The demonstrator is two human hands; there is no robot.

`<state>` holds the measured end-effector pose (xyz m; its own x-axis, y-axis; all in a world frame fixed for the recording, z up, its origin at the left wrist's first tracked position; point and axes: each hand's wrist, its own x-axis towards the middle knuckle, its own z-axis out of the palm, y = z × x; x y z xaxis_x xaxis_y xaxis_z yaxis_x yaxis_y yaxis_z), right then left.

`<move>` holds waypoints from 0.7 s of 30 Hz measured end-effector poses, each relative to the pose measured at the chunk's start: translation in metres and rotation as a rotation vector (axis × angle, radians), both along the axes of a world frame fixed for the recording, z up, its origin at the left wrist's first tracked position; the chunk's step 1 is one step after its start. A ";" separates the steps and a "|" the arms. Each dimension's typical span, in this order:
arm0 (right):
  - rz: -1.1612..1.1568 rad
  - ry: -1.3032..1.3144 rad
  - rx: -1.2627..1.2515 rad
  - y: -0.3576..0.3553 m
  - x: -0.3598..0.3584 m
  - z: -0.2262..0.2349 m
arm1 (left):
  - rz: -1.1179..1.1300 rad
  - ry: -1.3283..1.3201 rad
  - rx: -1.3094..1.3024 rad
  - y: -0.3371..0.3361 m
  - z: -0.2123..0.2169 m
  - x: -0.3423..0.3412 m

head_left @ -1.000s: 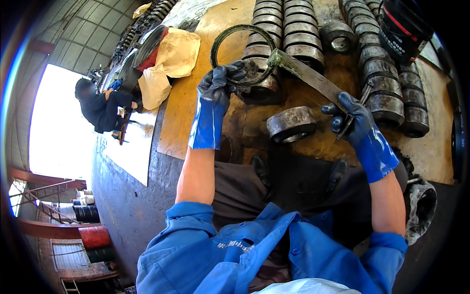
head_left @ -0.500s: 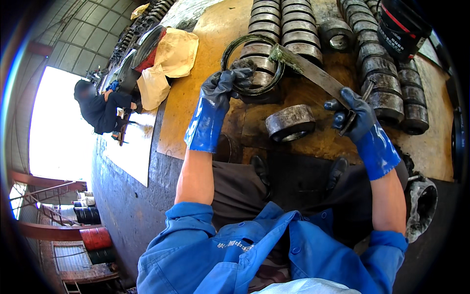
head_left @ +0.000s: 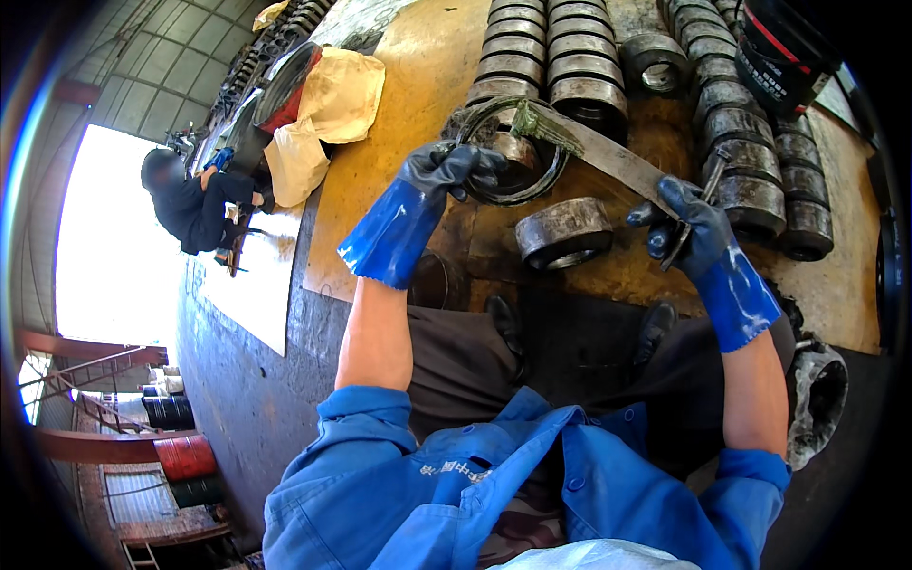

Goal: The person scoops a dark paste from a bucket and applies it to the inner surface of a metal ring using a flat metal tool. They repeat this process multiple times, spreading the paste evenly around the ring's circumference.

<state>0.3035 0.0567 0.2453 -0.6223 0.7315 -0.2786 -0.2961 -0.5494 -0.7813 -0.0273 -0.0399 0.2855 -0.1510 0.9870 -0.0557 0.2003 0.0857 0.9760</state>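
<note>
Presumably light, stiff and slippery, the ring (head_left: 551,180) is suitably gripped at its rim by the left hand (head_left: 439,172), the blade (head_left: 613,160) by the right hand (head_left: 693,228).

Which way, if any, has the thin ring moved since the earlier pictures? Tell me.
Yes: the thin ring has moved right and down the picture, closer to the lone squat metal cylinder.

Dark ring (head_left: 561,172), tilted, flat grey blade (head_left: 614,159) overlapping it, green-coated tip (head_left: 544,127)
</note>
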 end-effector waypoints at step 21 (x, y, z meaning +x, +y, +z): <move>-0.123 0.131 -0.009 0.022 0.055 0.014 | 0.170 0.081 -0.155 0.027 -0.033 -0.013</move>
<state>0.3585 0.0790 0.2592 -0.5598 0.8021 -0.2082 -0.4601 -0.5098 -0.7269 -0.0403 -0.0132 0.2521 -0.3245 0.9276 -0.1849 0.2475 0.2720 0.9299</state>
